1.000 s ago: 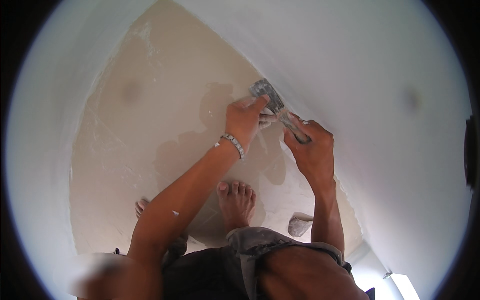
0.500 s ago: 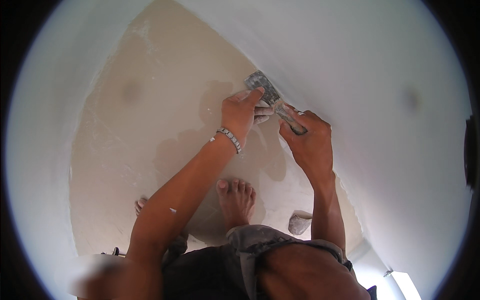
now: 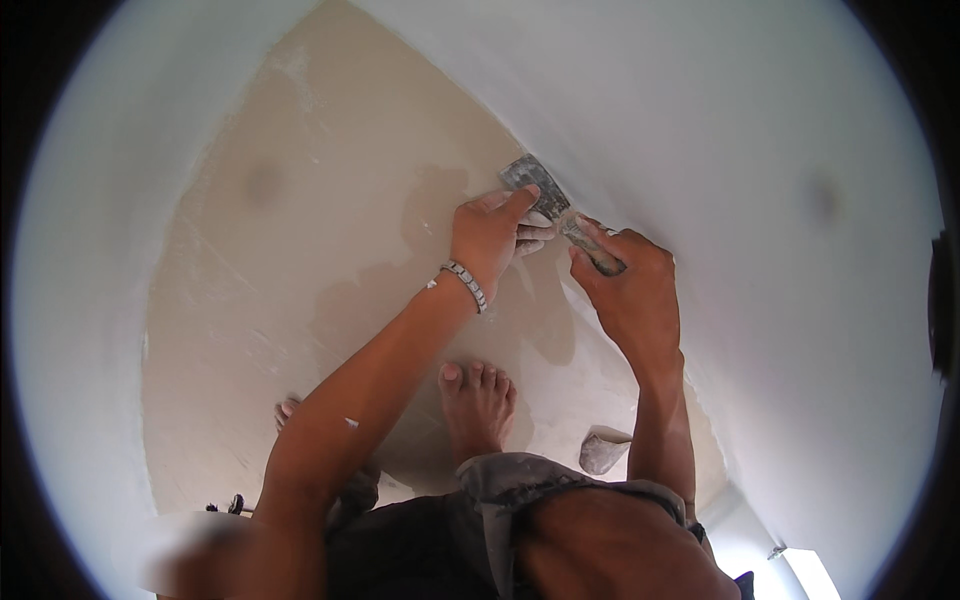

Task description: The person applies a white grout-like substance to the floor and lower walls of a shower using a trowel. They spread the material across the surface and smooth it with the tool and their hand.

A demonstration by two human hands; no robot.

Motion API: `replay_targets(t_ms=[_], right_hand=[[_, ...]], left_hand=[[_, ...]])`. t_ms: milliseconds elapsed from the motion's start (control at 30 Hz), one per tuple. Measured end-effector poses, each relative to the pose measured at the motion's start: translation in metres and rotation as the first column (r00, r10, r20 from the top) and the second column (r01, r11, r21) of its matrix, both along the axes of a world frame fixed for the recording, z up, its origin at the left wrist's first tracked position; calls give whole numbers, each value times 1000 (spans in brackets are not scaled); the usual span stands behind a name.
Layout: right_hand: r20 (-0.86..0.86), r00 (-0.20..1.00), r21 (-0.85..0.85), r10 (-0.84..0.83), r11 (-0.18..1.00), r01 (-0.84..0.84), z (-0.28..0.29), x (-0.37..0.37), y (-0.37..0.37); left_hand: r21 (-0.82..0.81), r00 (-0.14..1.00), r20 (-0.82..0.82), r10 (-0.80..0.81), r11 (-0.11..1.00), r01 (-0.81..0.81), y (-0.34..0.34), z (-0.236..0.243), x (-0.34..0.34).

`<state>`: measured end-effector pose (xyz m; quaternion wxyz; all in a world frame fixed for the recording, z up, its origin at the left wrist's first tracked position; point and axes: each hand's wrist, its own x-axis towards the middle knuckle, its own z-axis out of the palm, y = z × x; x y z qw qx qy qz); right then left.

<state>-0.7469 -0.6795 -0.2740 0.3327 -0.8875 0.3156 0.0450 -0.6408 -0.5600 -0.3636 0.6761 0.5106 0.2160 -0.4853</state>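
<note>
A putty knife (image 3: 549,203) with a grey, crusted blade slants across the spot where the beige floor (image 3: 330,190) meets the white wall (image 3: 730,220) on the right. Its handle is gripped by my right hand (image 3: 640,295), thumb lying along the top. My left hand (image 3: 485,240), wearing a metal link bracelet (image 3: 465,285), pinches the blade with its thumb on the upper face. White powder coats the left fingers. The blade's far corner is at the floor-wall edge; whether it touches the wall I cannot tell.
My bare foot (image 3: 478,408) rests on the floor below my hands. To its right lies a grey, dusty angular object (image 3: 604,452). Another white wall (image 3: 90,300) curves up the left side. Small dark things (image 3: 236,504) lie at lower left.
Both hands and the putty knife have shifted slightly right and nearer to me along the wall edge. The grip of each hand stays the same.
</note>
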Motion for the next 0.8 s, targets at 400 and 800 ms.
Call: replay_targets(t_ms=[400,800], right_hand=[[10,999,90,-52,995,51,1,5,1],[-358,895,907,-266,128,401,-28,-27,36]], left_hand=[[-29,999,1,34,999,-34,-1,-4,-2],[173,888,263,-378,924,342,10,-17,7]])
